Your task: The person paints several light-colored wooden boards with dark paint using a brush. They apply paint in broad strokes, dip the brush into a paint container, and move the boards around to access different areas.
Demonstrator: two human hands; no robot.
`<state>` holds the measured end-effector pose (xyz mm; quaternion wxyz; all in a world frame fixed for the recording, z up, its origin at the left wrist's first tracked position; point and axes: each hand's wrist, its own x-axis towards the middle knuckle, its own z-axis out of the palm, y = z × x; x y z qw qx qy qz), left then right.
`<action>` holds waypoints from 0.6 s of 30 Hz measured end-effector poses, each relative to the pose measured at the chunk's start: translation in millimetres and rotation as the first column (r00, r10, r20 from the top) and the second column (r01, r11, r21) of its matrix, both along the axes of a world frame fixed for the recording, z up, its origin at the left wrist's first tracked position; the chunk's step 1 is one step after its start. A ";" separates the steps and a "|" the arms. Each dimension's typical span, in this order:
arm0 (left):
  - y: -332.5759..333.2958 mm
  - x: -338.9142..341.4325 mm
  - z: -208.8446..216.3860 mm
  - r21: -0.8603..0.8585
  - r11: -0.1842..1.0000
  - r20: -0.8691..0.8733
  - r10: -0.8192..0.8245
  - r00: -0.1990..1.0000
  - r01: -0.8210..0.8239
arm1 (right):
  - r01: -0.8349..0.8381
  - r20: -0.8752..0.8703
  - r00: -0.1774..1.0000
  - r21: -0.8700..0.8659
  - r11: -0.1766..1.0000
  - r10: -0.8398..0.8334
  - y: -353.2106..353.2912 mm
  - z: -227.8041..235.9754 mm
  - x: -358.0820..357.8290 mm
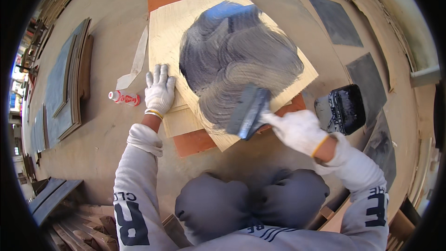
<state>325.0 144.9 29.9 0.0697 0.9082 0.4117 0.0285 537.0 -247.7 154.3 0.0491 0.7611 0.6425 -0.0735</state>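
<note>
A pale wooden sheet [162, 32] lies in front of me on other sheets, its middle covered by swirled dark grey paint [232, 56]. My right hand [299, 132], in a white knit glove, grips a wide flat paintbrush [250, 111] at the near right of the painted patch. The brush head is dark with paint and rests at the patch's lower edge. My left hand [160, 92], gloved too, lies flat with fingers stretched on the sheet's left edge. Under the pale sheets a reddish-brown board [195, 143] sticks out at the near and far ends.
Right of the sheet stands a paint-smeared black tub [346, 109]. A white-and-red bottle [124, 98] lies beside my left hand, near a pale strip [138, 58]. Stacked grey boards [65, 83] are at the left; dark panels [335, 21] lie at the right.
</note>
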 end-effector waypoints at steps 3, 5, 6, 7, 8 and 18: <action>-3.7 1.3 1.6 0.012 1.000 -0.006 0.016 1.000 -0.016 | 0.153 0.073 0.986 -0.017 0.988 -0.151 -1.6 10.8 38.0; -1.6 -2.3 1.3 0.022 1.000 -0.003 0.020 1.000 -0.020 | 0.263 0.072 0.963 -0.023 0.964 -0.261 28.1 7.4 51.2; -0.8 -1.5 -1.6 0.023 1.000 0.001 0.016 1.000 -0.016 | 0.304 0.052 0.952 -0.021 0.953 -0.302 48.8 -0.2 50.2; -0.9 1.4 -3.0 0.023 1.000 0.008 0.011 1.000 -0.011 | 0.290 0.025 0.957 -0.029 0.957 -0.289 62.8 -8.3 47.9; -1.6 1.8 -2.0 0.006 1.000 0.004 0.014 1.000 -0.014 | 0.253 -0.014 0.967 -0.062 0.965 -0.255 79.3 -12.2 35.8; -7.1 7.4 4.1 -0.028 0.996 0.004 0.083 0.997 -0.083 | 0.346 0.084 0.937 -0.079 0.935 -0.339 -33.3 12.8 77.4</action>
